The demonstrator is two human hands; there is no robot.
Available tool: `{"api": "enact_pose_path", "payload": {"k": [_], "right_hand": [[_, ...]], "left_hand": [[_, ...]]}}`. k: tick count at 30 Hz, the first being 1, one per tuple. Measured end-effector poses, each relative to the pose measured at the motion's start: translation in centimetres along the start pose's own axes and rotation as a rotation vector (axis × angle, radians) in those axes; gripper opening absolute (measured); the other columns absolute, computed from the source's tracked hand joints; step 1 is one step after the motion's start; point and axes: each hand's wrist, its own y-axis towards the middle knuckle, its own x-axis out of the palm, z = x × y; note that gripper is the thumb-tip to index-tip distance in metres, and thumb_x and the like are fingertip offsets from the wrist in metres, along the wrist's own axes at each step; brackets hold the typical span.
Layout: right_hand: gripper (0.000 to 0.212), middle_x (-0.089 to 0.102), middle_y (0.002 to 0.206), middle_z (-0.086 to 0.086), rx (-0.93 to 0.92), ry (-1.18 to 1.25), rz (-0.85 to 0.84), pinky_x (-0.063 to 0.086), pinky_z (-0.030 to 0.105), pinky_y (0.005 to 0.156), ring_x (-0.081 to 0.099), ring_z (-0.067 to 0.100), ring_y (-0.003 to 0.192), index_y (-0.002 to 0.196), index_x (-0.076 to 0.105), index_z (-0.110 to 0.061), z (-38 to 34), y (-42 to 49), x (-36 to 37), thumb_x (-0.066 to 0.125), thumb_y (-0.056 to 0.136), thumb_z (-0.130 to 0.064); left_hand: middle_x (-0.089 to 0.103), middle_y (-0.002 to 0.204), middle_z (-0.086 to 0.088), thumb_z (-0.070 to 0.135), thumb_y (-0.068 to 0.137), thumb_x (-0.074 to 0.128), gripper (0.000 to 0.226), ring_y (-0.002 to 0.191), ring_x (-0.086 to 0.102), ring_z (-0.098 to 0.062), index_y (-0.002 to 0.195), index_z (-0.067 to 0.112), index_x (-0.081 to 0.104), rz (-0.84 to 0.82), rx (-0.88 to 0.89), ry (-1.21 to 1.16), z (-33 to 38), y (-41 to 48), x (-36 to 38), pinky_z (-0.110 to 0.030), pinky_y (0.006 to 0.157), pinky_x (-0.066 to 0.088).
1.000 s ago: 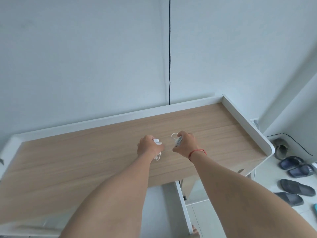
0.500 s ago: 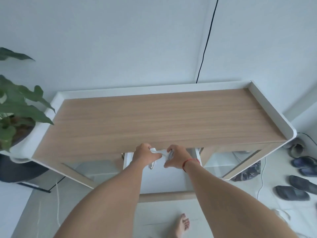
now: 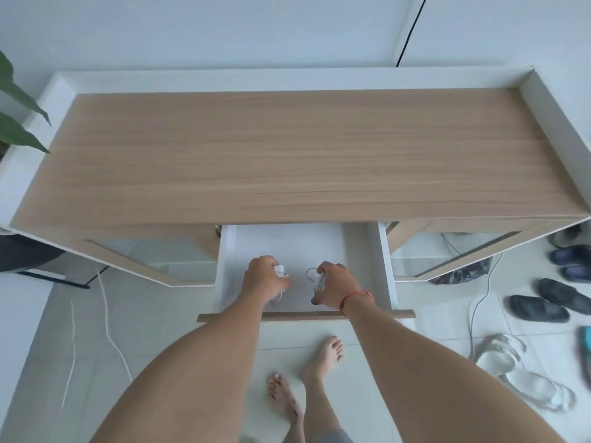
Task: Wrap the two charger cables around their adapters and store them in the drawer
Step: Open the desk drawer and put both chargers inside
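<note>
While over open drawer (image 3: 382, 257) | left hand (image 3: 263, 279) grips first charger (image 3: 280, 270) | right hand (image 3: 335, 289) grips second charger (image 3: 320, 281)

Both arms stretch forward and down, left hand (image 3: 264, 279) gripping the left charger (image 3: 280, 270), right hand (image 3: 335, 287) gripping the right charger (image 3: 320, 282).

I see bright, soft, even light with faint shadows under the bench (image 3: 287, 155), mild blur throughout, and wide-angle bowing at left and right edges.

Drawer (image 3: 358, 251) open from above, walled at both sides, tabletop (image 3: 287, 155) overhanging its back
</note>
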Motion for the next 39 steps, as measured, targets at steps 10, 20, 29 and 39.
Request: {"api": "enact_pose_path", "payload": {"k": [10, 20, 29, 39], "right_hand": [[0.071, 0.042, 0.135, 0.01, 0.097, -0.062, -0.103, 0.042, 0.035, 0.102, 0.041, 0.031, 0.127, 0.14, 0.038, -0.02, 0.4, 2.0, 2.3, 0.073, 0.078, -0.021], [0.068, 0.058, 0.115, -0.007, 0.078, -0.299, -0.437, 0.049, 0.03, 0.088, 0.057, 0.017, 0.095, 0.139, 0.042, -0.032, -3.2, -1.4, -5.1, 0.061, 0.074, -0.03], [0.096, 0.042, 0.146, -0.005, 0.002, -0.352, -0.41, 0.043, 0.04, 0.105, 0.047, 0.02, 0.131, 0.144, 0.036, -0.025, -2.1, -2.8, -4.2, 0.087, 0.063, -0.035], [0.045, 0.051, 0.115, 0.004, -0.211, -0.293, 0.292, 0.047, 0.032, 0.085, 0.048, 0.023, 0.109, 0.114, 0.057, -0.016, -1.8, -0.8, -3.9, 0.074, 0.072, -0.011]], "left_hand": [[0.06, 0.11, -0.006, 0.024, 0.068, 0.077, 0.036, 0.092, 0.06, -0.023, 0.102, 0.017, 0.066, -0.046, -0.005, -0.009, -2.3, 1.0, 3.0, -0.024, 0.064, 0.043], [0.022, 0.158, 0.012, 0.062, 0.05, 0.081, 0.12, 0.142, 0.031, -0.021, 0.149, 0.045, 0.016, -0.564, 0.011, 0.326, -0.2, -2.0, -3.5, -0.043, 0.111, 0.034], [0.027, 0.155, 0.005, 0.036, 0.046, 0.09, 0.123, 0.139, 0.035, -0.018, 0.149, 0.04, 0.022, -0.504, 0.127, 0.438, 0.2, -2.6, -3.0, -0.044, 0.106, 0.042], [0.039, 0.12, 0.0, 0.031, 0.057, 0.086, 0.074, 0.112, 0.039, -0.02, 0.119, 0.023, 0.047, 0.158, 0.479, 0.551, 3.0, -1.5, -4.3, -0.026, 0.094, 0.035]]}}
